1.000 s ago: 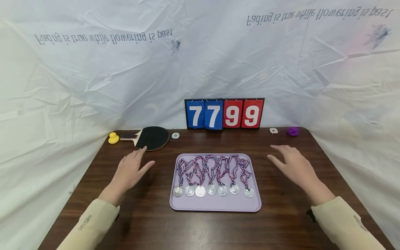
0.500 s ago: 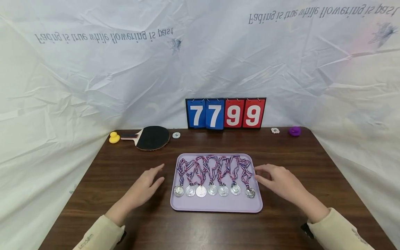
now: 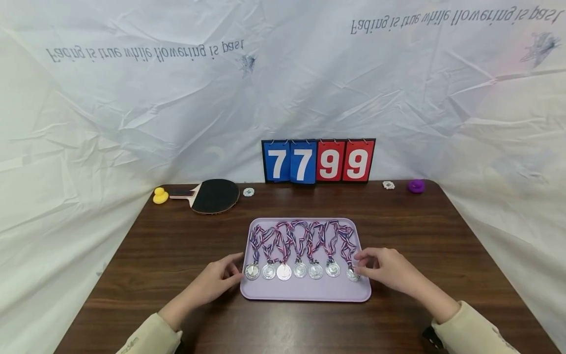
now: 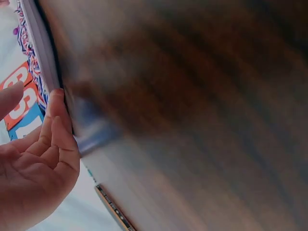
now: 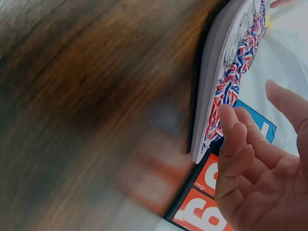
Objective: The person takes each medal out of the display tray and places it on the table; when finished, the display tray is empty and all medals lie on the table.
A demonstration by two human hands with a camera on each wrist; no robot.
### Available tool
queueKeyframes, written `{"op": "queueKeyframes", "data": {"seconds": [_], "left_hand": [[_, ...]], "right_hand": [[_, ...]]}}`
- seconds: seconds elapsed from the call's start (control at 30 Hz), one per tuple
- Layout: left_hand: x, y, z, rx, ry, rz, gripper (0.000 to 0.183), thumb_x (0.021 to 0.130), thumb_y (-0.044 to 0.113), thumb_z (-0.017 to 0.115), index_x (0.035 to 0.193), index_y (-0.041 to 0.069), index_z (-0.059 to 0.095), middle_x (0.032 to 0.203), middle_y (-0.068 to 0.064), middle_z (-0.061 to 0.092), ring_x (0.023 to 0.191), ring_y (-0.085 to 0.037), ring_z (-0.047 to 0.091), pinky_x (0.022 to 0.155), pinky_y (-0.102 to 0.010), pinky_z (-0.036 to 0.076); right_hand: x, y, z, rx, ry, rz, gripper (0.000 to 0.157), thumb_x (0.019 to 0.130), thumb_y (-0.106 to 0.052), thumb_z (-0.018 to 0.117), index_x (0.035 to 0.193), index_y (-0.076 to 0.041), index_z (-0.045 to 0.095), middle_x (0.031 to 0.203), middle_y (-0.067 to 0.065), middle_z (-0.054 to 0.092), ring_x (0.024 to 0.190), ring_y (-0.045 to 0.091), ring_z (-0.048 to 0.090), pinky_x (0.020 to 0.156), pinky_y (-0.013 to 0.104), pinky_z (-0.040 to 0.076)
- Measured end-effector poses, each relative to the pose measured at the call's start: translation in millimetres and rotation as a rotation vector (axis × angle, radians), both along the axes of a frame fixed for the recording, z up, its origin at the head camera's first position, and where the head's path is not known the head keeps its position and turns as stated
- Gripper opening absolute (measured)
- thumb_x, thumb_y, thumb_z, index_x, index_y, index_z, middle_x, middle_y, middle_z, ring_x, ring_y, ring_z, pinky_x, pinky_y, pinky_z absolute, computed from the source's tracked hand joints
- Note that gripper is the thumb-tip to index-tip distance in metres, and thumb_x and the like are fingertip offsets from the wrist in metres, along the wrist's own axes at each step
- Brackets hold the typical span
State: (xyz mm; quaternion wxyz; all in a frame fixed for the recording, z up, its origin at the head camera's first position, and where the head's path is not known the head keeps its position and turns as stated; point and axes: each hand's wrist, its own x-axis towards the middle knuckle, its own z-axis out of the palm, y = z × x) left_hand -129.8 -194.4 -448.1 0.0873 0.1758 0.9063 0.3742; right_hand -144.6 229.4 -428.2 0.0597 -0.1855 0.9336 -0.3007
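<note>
A lilac tray (image 3: 305,292) lies on the dark wooden table. Several silver medals (image 3: 283,271) rest in it side by side, their red, white and blue ribbons (image 3: 283,238) stretched toward the far rim. My left hand (image 3: 212,280) is at the tray's left edge. In the left wrist view its fingertips are right at the tray's side (image 4: 50,60), with the thumb held apart. My right hand (image 3: 389,269) reaches over the right edge, its fingertips overlapping the rightmost medal (image 3: 352,275) in the head view. In the right wrist view its fingers are loosely bent, thumb apart.
A flip scoreboard (image 3: 318,161) reading 77 and 99 stands at the back. Back left are a yellow rubber duck (image 3: 160,195), a table tennis bat (image 3: 215,196) and a white chip (image 3: 248,192). Another chip (image 3: 388,185) and a purple duck (image 3: 416,186) sit back right.
Both hands have come down and inward from either side to the tray's left and right edges. The tray and medals have stayed in place.
</note>
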Motion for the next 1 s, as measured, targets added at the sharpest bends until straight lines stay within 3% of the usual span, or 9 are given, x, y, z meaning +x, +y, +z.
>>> {"op": "queueKeyframes", "data": {"seconds": [0.23, 0.57, 0.87, 1.0], "left_hand": [[1.7, 1, -5.0, -0.005, 0.017, -0.037, 0.056, 0.08, 0.013, 0.067, 0.128, 0.0, 0.042, 0.072, 0.004, 0.053, 0.053, -0.006, 0.047, 0.049, -0.022, 0.04], [1.4, 2, -6.2, -0.004, -0.026, -0.045, 0.059, 0.079, 0.014, 0.068, 0.127, -0.007, 0.041, 0.071, 0.004, 0.053, 0.054, -0.007, 0.046, 0.049, -0.023, 0.04], [0.9, 0, -7.3, -0.01, -0.052, -0.057, 0.061, 0.079, 0.017, 0.068, 0.127, -0.006, 0.041, 0.07, 0.004, 0.053, 0.053, -0.006, 0.046, 0.049, -0.023, 0.039], [0.1, 0, -7.6, -0.01, -0.048, -0.065, 0.061, 0.079, 0.018, 0.068, 0.127, -0.006, 0.041, 0.07, 0.004, 0.053, 0.054, -0.006, 0.046, 0.049, -0.023, 0.039]], "right_hand": [[0.0, -3, -3.7, 0.051, 0.0, -0.01, 0.035, 0.07, -0.036, 0.074, 0.097, -0.014, 0.066, 0.076, -0.01, 0.06, 0.056, 0.004, 0.045, 0.049, 0.022, 0.038], [-2.3, -14, -8.2, 0.169, 0.005, -0.101, 0.039, 0.061, -0.034, 0.08, 0.094, -0.017, 0.067, 0.075, -0.012, 0.059, 0.059, 0.006, 0.047, 0.055, 0.028, 0.039], [-1.1, -19, -13.4, 0.311, 0.144, -0.112, 0.04, 0.053, -0.043, 0.081, 0.082, -0.022, 0.066, 0.076, -0.011, 0.052, 0.073, 0.012, 0.046, 0.059, 0.032, 0.042], [-2.0, -17, -12.9, 0.319, 0.138, -0.129, 0.041, 0.051, -0.049, 0.08, 0.079, -0.023, 0.066, 0.081, -0.007, 0.051, 0.077, 0.014, 0.045, 0.06, 0.034, 0.043]]}}
